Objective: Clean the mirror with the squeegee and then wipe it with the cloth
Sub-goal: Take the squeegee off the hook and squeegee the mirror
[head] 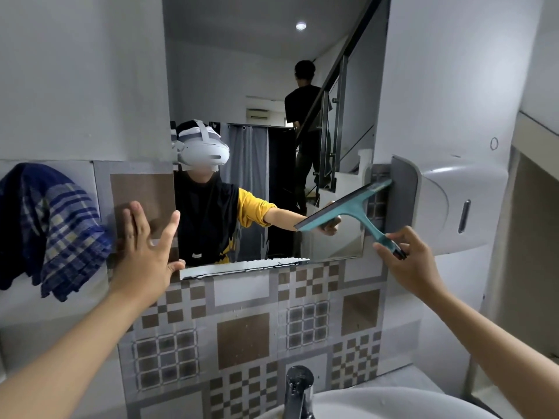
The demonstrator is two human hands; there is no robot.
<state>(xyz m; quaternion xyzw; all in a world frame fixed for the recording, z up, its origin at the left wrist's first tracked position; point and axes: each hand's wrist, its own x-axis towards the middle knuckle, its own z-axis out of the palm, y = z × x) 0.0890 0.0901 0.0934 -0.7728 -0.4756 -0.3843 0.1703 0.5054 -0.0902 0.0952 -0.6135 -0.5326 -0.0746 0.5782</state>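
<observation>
The squeegee looks light and stiff, a teal plastic T with a dark rubber edge along its blade; the handle's end is the natural place to take it, and that is where the right hand holds it, fingers pinched around the grip with the thumb on top. From that hand the handle runs up and to the left, and the tilted blade lies against the lower right part of the mirror, its far tip close to the grey dispenser. The glass is hard, smooth and breakable, so I judge steady, even pressure suits it better than force. The left hand is open and empty, fingers spread, at the mirror's lower left corner with the arm stretched forward. The soft, floppy checked cloth hangs on the wall just left of that hand, untouched.
</observation>
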